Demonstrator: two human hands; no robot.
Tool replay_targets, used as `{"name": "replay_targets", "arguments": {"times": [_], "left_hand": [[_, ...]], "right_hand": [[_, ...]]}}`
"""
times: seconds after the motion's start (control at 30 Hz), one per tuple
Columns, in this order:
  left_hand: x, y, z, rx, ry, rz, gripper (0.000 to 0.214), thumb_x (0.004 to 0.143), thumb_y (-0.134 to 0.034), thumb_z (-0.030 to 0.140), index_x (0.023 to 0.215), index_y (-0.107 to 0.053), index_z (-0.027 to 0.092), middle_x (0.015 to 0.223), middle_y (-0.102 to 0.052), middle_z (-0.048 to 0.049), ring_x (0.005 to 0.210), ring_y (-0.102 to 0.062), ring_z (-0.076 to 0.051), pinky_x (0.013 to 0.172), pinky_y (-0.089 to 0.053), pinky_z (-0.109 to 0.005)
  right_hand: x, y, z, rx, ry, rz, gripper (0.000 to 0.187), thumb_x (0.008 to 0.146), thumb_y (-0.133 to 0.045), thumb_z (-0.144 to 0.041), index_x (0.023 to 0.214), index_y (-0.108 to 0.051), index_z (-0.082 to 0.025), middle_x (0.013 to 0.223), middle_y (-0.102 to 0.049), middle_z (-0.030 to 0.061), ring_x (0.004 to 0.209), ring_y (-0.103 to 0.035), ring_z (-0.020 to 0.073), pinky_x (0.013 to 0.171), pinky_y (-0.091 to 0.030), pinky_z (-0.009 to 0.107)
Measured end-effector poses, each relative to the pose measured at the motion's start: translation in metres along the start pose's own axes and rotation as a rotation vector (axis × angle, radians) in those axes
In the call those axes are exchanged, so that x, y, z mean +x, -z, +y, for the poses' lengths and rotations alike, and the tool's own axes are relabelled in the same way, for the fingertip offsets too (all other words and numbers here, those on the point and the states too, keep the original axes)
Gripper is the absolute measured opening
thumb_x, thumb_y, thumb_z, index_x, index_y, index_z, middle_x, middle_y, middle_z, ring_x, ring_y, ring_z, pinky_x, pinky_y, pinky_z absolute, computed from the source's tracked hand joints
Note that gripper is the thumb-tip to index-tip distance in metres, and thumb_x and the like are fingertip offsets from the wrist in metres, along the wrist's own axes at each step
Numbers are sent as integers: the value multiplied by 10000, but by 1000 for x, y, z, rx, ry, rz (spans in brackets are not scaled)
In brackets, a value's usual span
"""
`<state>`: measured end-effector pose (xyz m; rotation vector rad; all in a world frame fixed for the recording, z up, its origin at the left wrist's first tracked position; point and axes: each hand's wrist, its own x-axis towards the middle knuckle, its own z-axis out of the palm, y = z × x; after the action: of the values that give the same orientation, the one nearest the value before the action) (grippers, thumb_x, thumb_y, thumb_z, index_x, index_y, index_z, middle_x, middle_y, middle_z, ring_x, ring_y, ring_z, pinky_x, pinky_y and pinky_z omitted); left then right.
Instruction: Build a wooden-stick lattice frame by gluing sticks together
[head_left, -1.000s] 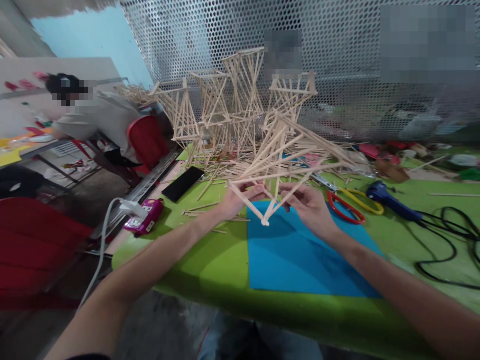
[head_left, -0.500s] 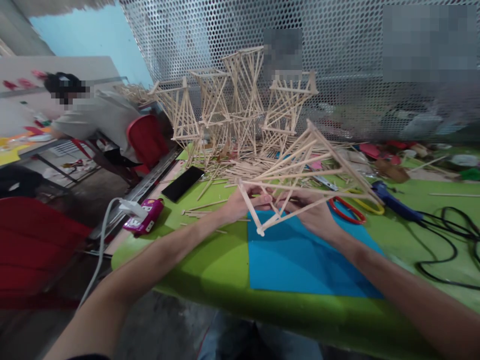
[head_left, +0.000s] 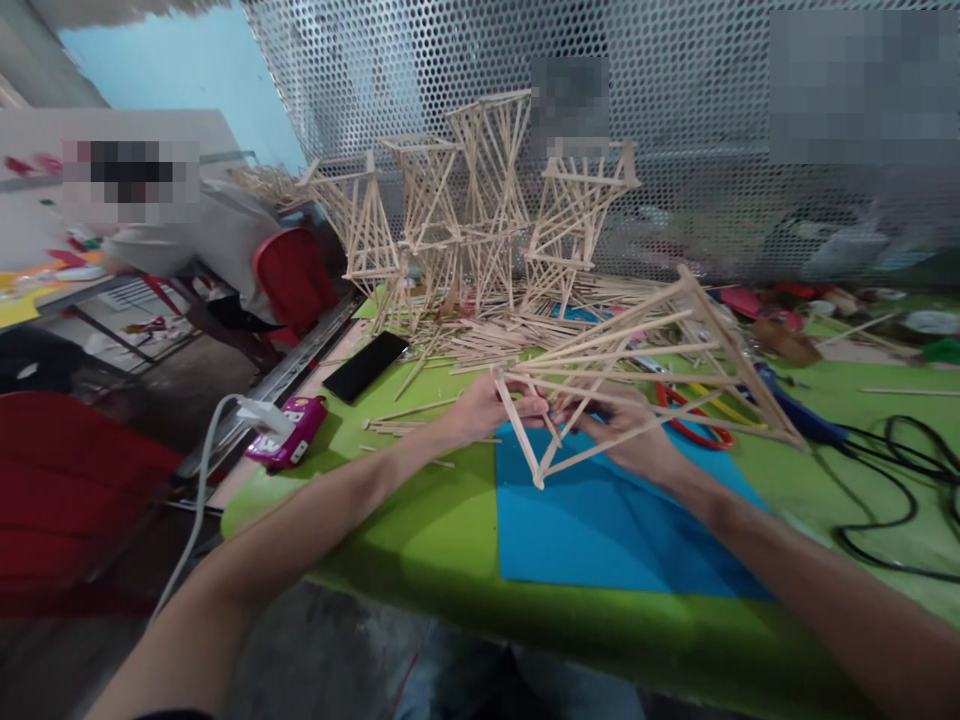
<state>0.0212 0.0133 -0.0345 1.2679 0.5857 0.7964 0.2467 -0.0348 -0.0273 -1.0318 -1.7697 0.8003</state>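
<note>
A frame of thin wooden sticks (head_left: 626, 435) is held up above a blue sheet (head_left: 615, 540) on the green-covered table. It lies on its side, its narrow triangular end toward me and its wide end pointing right. My left hand (head_left: 491, 408) grips the frame near the narrow end, thumb and fingers closed on the sticks. My right hand (head_left: 626, 425) is closed around sticks in the middle of the same frame, its fingertips close to those of my left. Sticks partly cover both hands.
Several stick towers (head_left: 491, 190) stand behind a heap of loose sticks (head_left: 495, 340). Left lie a black phone (head_left: 365, 367) and a purple power socket (head_left: 289, 432). Right are red-handled scissors (head_left: 697, 425) and a blue glue gun (head_left: 802, 410) with its cord. A seated person (head_left: 202, 235) works at another table.
The wooden frame has turned, its wide end swinging right and down over the glue gun. Both hands keep their hold and have barely shifted. The seated person's head has turned.
</note>
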Motion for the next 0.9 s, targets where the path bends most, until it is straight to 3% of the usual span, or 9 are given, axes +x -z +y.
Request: {"name": "replay_targets", "arguments": {"times": [0.3, 0.47, 0.67, 0.9], "left_hand": [[-4, -4, 2, -15, -22, 4, 513, 590, -1020, 436, 860, -727, 112, 855, -758, -51, 773, -790, -203, 804, -685, -354], [-4, -5, 2, -26, 3, 30, 559, 589, -1004, 510, 831, -707, 102, 879, -765, -75, 801, -793, -218, 818, -686, -376], [-1, 1, -5, -6, -14, 12, 535, 613, -1005, 474, 878, -712, 112, 862, -756, -48, 812, -793, -210, 834, -681, -365], [-1, 1, 7, 24, -8, 13, 572, 656, -988, 471, 987, -681, 119, 878, -748, -41, 791, -777, -191, 843, -676, -386]], "right_hand": [[-2, -3, -2, -59, -9, 3, 123, 875, -804, -395, 833, -813, -279, 886, -786, 68, 859, -726, 303, 870, -582, 441], [0, -4, -10, -58, 44, -15, 192, 902, -766, -417, 772, -794, -279, 897, -788, 64, 847, -721, 288, 851, -570, 416], [1, -5, -6, -62, 54, -5, 172, 934, -714, -350, 821, -795, -248, 867, -774, 68, 826, -714, 253, 832, -563, 383], [3, -1, -7, 113, -25, -51, 217, 915, -752, -425, 912, -767, -209, 914, -775, 67, 845, -723, 236, 788, -578, 351]]}}
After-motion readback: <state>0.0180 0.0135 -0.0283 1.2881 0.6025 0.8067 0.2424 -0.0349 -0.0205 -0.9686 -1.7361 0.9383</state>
